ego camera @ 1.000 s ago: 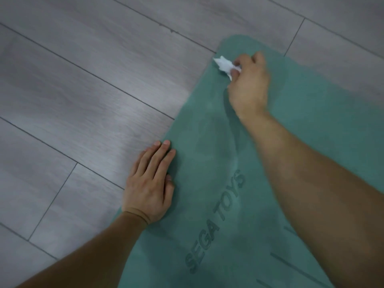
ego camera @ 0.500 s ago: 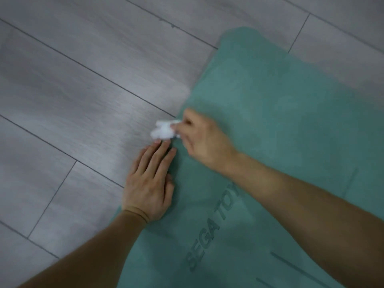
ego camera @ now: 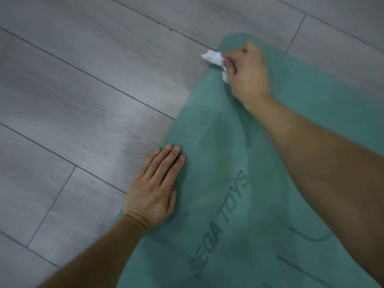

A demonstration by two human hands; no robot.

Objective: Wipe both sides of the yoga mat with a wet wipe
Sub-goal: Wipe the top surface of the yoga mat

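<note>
Wet wipe (ego camera: 214,57) bunched in right hand (ego camera: 247,73) grip, at yoga mat (ego camera: 291,125) corner

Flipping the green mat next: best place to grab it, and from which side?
Judging by pose, the rounded far corner of the yoga mat: pinch its thin edge from the floor side, just past the wet wipe the right hand holds. The left hand presses the near edge.

Right hand (ego camera: 248,74) wipes yoga mat (ego camera: 239,152)

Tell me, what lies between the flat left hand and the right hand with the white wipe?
Only bare green yoga mat, along its left edge, lies between the left hand and the right hand gripping the crumpled white wet wipe, in the head view.
</note>
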